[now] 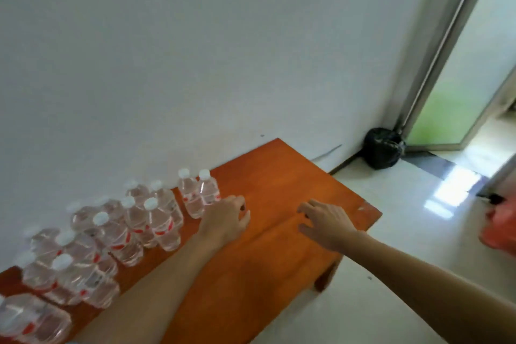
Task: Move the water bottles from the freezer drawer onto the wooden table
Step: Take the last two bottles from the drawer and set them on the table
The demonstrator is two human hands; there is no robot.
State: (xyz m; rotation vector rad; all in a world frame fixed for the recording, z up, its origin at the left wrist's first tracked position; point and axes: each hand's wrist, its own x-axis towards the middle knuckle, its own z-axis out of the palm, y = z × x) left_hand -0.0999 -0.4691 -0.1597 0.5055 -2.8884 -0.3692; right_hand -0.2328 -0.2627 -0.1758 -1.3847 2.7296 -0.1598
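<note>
Water bottles (pixel 156 220) are ranged in rows on the counter (pixel 279 193); left hand (pixel 226 220) and right hand (pixel 326 225) are held above it, fingers loose, nothing gripped.

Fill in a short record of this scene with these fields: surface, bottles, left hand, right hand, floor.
surface: wooden table, set against a white wall
bottles: water bottles, clear with white caps and red labels, standing in pairs along the wall side; the nearest ones are blurred
left hand: left hand beside the end pair, fingers relaxed, holding nothing
right hand: right hand over the bare part of the table, fingers spread, holding nothing
floor: black bag in the corner by the door frame
</note>
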